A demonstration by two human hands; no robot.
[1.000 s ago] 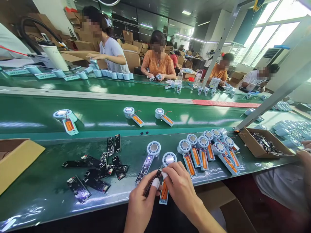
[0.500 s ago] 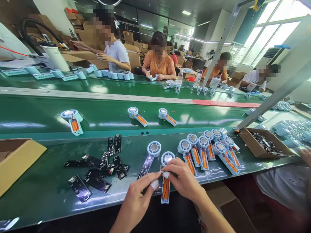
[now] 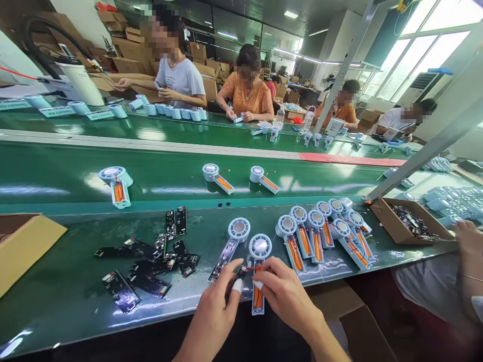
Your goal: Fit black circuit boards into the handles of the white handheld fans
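Note:
My left hand (image 3: 214, 310) pinches a dark circuit board (image 3: 240, 273) between thumb and index finger; most of it is hidden by the fingers. Thin red wires (image 3: 252, 268) run from the board to my right hand (image 3: 287, 291), whose thumb and fingertips close on them. Under both hands lies a light blue handheld fan (image 3: 260, 247), its round head away from me and its open handle showing an orange battery. White wraps cover parts of my fingers. Just left of it is another fan (image 3: 239, 230) with a circuit board laid along its handle.
Loose black circuit boards (image 3: 151, 274) lie scattered at left, beside a cardboard box (image 3: 32, 241). Several open fans (image 3: 315, 219) cluster at right, before a carton of small parts (image 3: 396, 229). More fans (image 3: 217, 173) sit on the green belt (image 3: 177, 176). Co-workers sit across it; another's arm is at right.
My hands have drawn slightly apart, so the board and red wires now show between them. Fans on the belt have shifted a little to the right.

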